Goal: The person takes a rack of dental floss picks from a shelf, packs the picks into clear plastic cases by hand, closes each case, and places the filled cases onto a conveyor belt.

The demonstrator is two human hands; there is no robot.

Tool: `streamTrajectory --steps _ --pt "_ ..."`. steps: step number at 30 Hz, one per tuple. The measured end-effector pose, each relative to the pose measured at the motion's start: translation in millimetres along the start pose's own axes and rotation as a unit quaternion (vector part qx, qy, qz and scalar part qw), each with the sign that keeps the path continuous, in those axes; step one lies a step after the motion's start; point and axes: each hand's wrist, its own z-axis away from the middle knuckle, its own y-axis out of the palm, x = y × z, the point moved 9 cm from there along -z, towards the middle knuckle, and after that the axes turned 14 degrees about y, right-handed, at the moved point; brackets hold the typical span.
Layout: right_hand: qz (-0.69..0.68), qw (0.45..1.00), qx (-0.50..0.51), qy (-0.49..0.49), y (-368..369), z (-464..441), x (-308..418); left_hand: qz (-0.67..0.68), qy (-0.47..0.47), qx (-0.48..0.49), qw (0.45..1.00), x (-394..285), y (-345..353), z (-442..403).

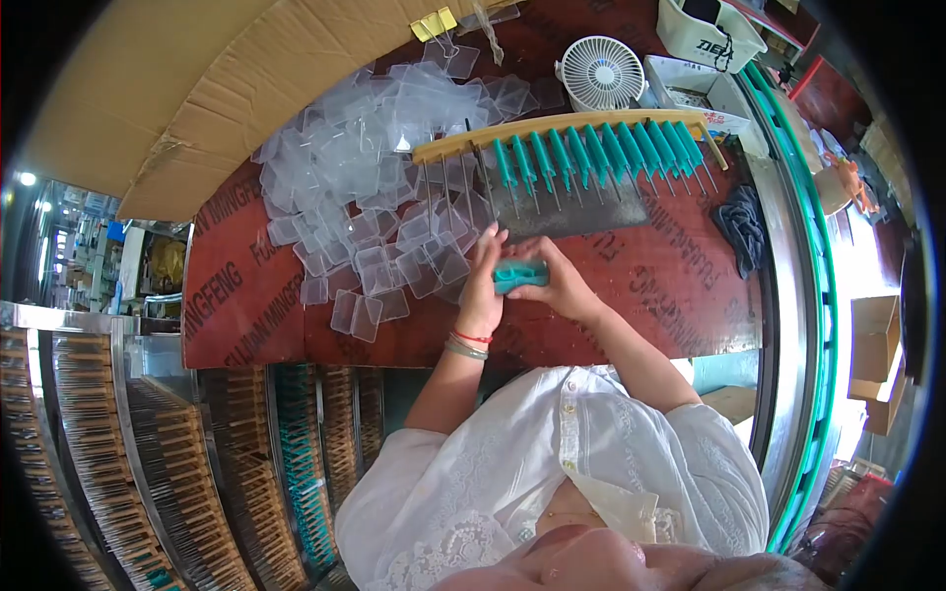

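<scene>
Between my two hands is a teal piece (520, 277), with a pale, see-through edge around its upper side. My left hand (480, 293), with a red cord and a bangle at the wrist, presses its palm side against the piece's left end, fingers pointing away from me. Thumb and fingers of my right hand (564, 283) are closed around the right end. Just beyond my hands lies a wooden bar (581, 126) with metal rods, most of them carrying teal pieces (599, 156). A few rods at its left end are bare.
Clear plastic cases (360, 163) are heaped on the red table (650, 286) at left, beside cardboard (227, 79). A white fan (601, 74), white bin (709, 37) and open box (698, 91) stand at the back. Dark cloth (739, 229) lies right; rod racks (168, 463) stand lower left.
</scene>
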Motion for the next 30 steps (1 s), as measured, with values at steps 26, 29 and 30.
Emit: streamTrajectory --steps 26,29,30 --pt "0.051 0.991 -0.02 0.126 -34.3 23.9 -1.1 -0.299 0.13 0.266 0.907 -32.8 59.3 10.1" --pt "0.073 0.987 -0.033 0.143 -37.8 29.1 1.8 -0.308 0.121 0.291 0.898 -23.3 66.0 12.6" --pt "0.085 0.984 -0.04 0.15 -40.3 30.5 1.9 -0.323 0.151 0.288 0.889 -22.0 68.4 12.5"
